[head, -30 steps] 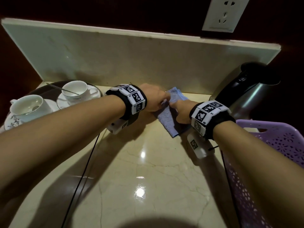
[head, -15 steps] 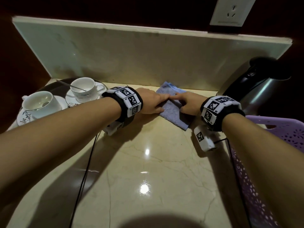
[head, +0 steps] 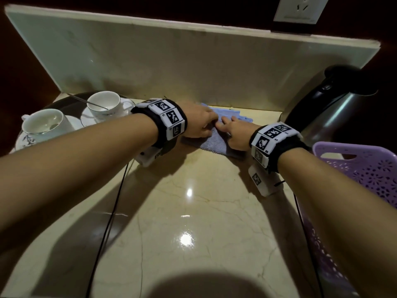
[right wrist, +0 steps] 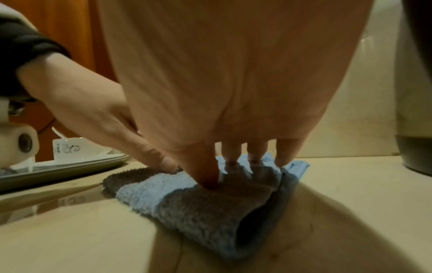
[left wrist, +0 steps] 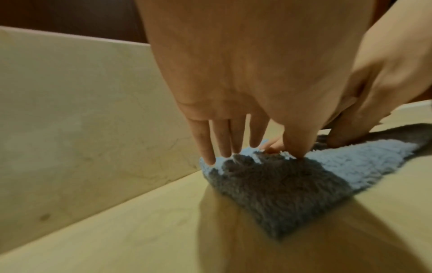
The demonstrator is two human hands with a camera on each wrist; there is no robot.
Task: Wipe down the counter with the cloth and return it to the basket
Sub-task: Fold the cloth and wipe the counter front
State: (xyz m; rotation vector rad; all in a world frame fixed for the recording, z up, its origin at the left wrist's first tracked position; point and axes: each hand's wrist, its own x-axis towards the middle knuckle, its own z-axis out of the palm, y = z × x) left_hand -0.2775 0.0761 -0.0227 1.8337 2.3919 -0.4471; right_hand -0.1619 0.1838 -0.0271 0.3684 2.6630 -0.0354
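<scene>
A folded blue cloth (head: pixel 214 140) lies flat on the marble counter (head: pixel 193 211) close to the backsplash. Both hands press down on it side by side. My left hand (head: pixel 199 125) rests on its left part with straight fingers (left wrist: pixel 222 140) on the fluffy cloth (left wrist: pixel 292 184). My right hand (head: pixel 234 132) lies on its right part, fingers (right wrist: pixel 233 155) straight and tips sunk into the cloth (right wrist: pixel 210 206). The purple perforated basket (head: pixel 365 168) stands at the right, beside my right forearm.
A dark steel kettle (head: pixel 328 106) stands at the back right, just beyond the basket. Two white cups on saucers (head: pixel 105 106) sit on a dark tray (head: pixel 71 104) at the back left. A black cable (head: pixel 107 222) runs over the counter's left half. A wall socket (head: pixel 300 9) sits above the backsplash.
Both hands have gone from pinching the cloth's raised edge to lying flat on it. The cloth now lies spread wider and flatter on the counter.
</scene>
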